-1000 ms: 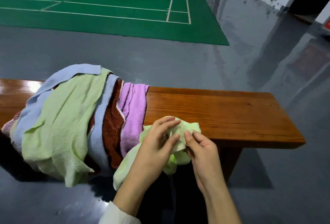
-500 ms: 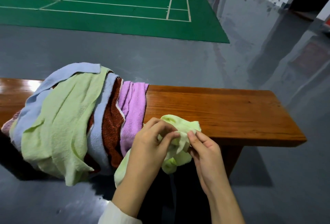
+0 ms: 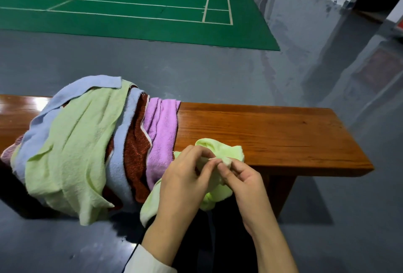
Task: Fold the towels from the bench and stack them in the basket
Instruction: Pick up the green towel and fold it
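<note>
A crumpled light green towel (image 3: pixel 226 150) lies bunched at the front edge of the wooden bench (image 3: pixel 272 133), part of it hanging down toward my lap. My left hand (image 3: pixel 185 177) and my right hand (image 3: pixel 244 179) meet over it, and each pinches the same fold of the cloth between thumb and fingertips. Left of my hands a heap of towels (image 3: pixel 72 142) is draped over the bench: light green, pale blue, rust brown and pink (image 3: pixel 161 133). No basket is in view.
The right half of the bench top is bare wood. Grey floor surrounds the bench, with a green court marked by white lines (image 3: pixel 130 4) beyond it. A wall and a dark doorway stand at the far right.
My two hands have drawn together, and their fingertips now meet on one fold of the green towel. The towel bunch has shifted slightly to the right.
</note>
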Available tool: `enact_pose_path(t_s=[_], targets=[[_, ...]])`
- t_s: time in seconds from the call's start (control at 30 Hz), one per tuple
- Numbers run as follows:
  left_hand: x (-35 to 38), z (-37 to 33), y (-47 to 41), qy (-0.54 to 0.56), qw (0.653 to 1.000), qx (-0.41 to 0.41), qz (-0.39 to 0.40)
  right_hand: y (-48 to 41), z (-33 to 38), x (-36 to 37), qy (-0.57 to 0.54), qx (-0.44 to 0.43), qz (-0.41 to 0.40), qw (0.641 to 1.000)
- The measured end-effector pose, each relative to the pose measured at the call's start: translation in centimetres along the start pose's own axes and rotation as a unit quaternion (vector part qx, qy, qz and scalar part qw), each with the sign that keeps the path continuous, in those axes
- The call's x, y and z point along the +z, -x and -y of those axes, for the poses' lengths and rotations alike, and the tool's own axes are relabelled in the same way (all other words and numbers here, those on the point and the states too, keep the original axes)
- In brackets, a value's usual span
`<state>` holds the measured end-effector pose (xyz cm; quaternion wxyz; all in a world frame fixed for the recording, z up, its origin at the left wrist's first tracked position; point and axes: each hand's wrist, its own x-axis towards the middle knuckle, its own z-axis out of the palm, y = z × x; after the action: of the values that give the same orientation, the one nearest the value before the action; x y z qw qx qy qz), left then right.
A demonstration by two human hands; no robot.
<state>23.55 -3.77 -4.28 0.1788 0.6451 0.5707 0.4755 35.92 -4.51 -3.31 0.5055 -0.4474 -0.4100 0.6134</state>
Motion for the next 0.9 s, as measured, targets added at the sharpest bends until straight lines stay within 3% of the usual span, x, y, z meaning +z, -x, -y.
enact_pose_path(t_s=[0.13,0.23,0.33,0.53,0.67,0.73,0.8,0.9], targets=[[-1.2,1.4,-0.5,-0.101,0.993,0.006,0.063,-0.8,-1.2,-0.5,-0.001,-0.002,-0.109,0.994],[-3.2,4.3,-1.2,-0.12,0.984,0.047,0.126,-1.4,-1.5,-1.4,-0.009,-0.018,-0.193,0.981],[-5.6,7.0,-1.4,-0.138,0.979,0.053,0.137,-1.6,-1.9,-2.0,0.014,-0.035,-0.25,0.968],[-7.7,9.1,-2.2,-0.126,0.965,0.137,0.187,-1.9,-2.6,-1.6,0.039,-0.065,-0.284,0.956],[-7.9,7.8,-2.6,0.007,0.984,0.033,0.173,-2.1,-2.5,-1.9,0.032,-0.067,-0.29,0.954],[-7.6,6.6,-3.1,0.058,0.986,0.02,0.153,-2.4,-2.3,-2.4,0.029,-0.076,-0.302,0.95],[-7.8,6.4,-4.0,0.028,0.985,0.053,0.161,-2.5,-2.2,-2.9,0.033,-0.086,-0.31,0.946],[-8.4,7.8,-5.6,-0.144,0.962,0.126,0.194,-2.7,-2.1,-3.6,0.053,-0.11,-0.306,0.944]])
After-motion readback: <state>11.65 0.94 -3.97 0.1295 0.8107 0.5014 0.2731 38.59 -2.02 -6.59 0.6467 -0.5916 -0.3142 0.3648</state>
